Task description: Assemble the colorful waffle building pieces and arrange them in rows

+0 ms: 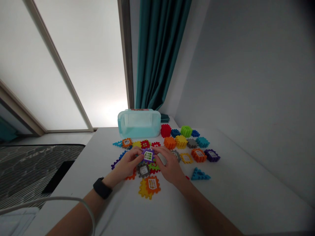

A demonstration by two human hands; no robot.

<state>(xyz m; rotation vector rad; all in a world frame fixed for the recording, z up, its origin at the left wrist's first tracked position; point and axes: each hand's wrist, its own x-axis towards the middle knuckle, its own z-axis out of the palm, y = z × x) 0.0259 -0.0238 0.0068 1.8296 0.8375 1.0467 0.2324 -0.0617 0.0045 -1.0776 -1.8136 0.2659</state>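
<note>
A purple interlocking building tile (pixel 148 155) with a white window grid is pinched between my two hands, above a spread of loose tiles. My left hand (pixel 130 161), with a dark watch on its wrist, grips the tile's left edge. Fingers of my right hand (pixel 169 165) close on its right edge. Just below it lie a grey window tile (pixel 143 170) and a green tile (pixel 154 166). Nearer to me, an orange window tile (pixel 152 184) overlaps a yellow tile (pixel 145 190). Some tiles under my hands are partly hidden.
A clear teal bin (pixel 139 124) rests on its side at the back of the white table (pixel 197 209). Stacked tiles stand at the right, among them a red stack (pixel 165 130) and a purple stack (pixel 212 155). A blue triangular piece (pixel 200 174) lies nearer. A pale cable (pixel 73 198) arches at lower left.
</note>
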